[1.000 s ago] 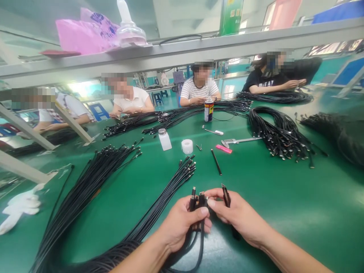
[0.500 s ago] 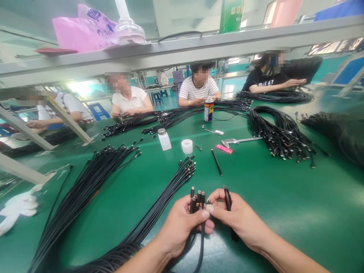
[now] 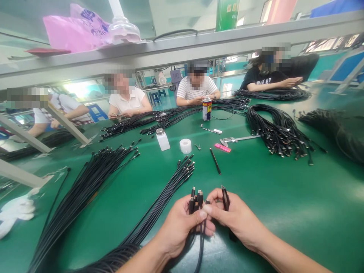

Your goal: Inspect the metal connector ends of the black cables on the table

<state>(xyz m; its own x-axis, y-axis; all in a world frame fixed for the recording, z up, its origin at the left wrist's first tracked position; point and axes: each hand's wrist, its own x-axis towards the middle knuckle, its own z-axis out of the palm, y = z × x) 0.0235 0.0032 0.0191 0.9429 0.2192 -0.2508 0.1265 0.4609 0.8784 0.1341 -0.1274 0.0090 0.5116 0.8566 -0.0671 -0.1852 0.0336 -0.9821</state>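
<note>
My left hand (image 3: 182, 220) is closed around several black USB cables (image 3: 200, 198), their plugs standing up above the thumb. Close against it, my right hand (image 3: 231, 212) pinches one cable plug (image 3: 207, 202) between thumb and forefinger. A dark utility knife (image 3: 225, 199) is also tucked in the right hand, its blade tip pointing up and away past the fingers. Cable lengths hang below the left hand toward me. A sheaf of black cables (image 3: 167, 189) lies to the left, plug ends toward the far side.
Ahead on the green table (image 3: 270, 204) lie a black pen-like stick (image 3: 215, 161), tape roll (image 3: 185, 146), white bottle (image 3: 163, 139), caliper (image 3: 239, 139) and spray can (image 3: 207, 109). Cable bundles (image 3: 85, 189) flank me. A shelf beam (image 3: 170, 47) crosses above; several co-workers sit opposite.
The plug in my right fingers now stands upright beside the others, its cable running down next to the left-hand bunch. The whole view has shifted slightly. The co-worker at far left has moved their arms.
</note>
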